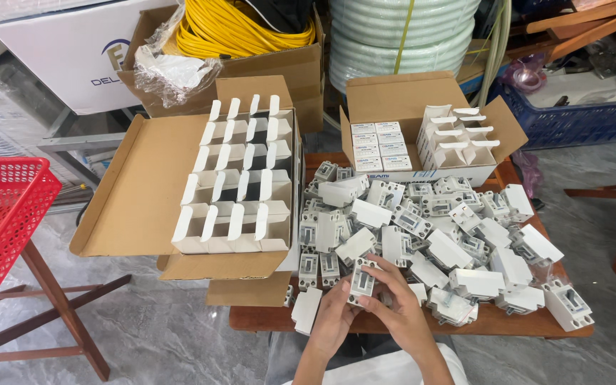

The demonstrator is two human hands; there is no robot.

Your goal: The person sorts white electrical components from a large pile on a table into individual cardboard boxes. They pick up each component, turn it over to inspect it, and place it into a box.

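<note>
Both my hands hold one small white and grey electrical unit (362, 281) over the near edge of a low wooden table (393, 324). My left hand (335, 317) grips it from the left and below. My right hand (402, 308) wraps it from the right, fingers over its top. A heap of several similar white units (436, 235) covers the table just beyond my hands. A small open white carton (306, 309) lies by my left hand.
An open cardboard box (144, 185) at left holds several open white cartons (240, 178). A smaller cardboard box (404, 93) with cartons stands behind the heap. A red basket (1, 214) sits far left, a blue crate (586, 117) at the back right, yellow cable (229, 28) behind.
</note>
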